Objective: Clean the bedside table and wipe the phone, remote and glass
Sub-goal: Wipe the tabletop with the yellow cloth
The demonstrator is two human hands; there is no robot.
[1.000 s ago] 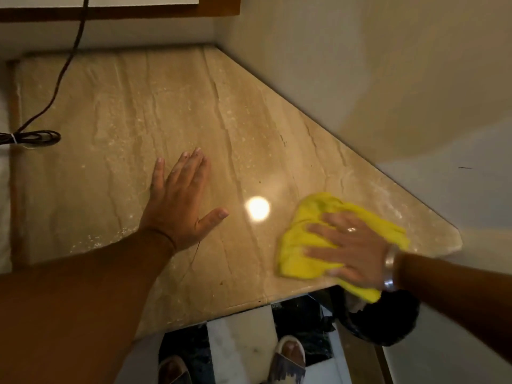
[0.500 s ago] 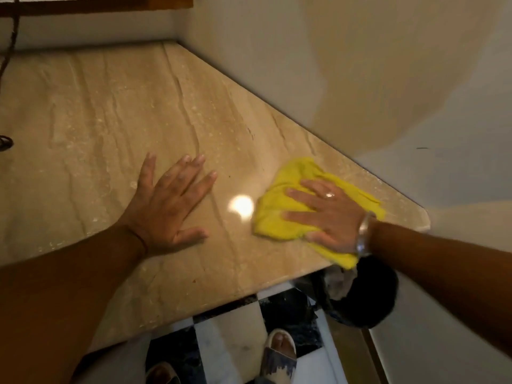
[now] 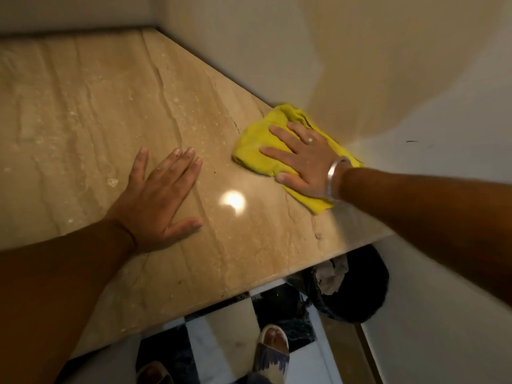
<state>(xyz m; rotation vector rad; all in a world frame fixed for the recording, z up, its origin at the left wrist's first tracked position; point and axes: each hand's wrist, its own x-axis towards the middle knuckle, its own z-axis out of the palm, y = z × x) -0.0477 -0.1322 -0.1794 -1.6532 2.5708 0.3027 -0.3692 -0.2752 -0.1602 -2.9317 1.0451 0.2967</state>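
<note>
The bedside table [image 3: 83, 112] has a glossy beige marble top that fills the left and middle of the view. My right hand [image 3: 302, 159] lies flat on a crumpled yellow cloth [image 3: 257, 145], pressing it onto the marble close to the wall on the right. A metal bangle sits on that wrist. My left hand [image 3: 158, 198] rests palm down on the bare marble, fingers spread, holding nothing. No phone, remote or glass is in view.
A pale wall [image 3: 360, 65] runs along the table's right and back edges. Under the table's right corner stands a black bin [image 3: 357, 289] with crumpled paper. Below the front edge is a black-and-white tiled floor [image 3: 221, 339] with my sandalled feet [image 3: 271, 353].
My right hand has pushed the yellow cloth away from the front edge, up towards the wall. The left hand stayed flat on the marble. The view has shifted right, losing the cable.
</note>
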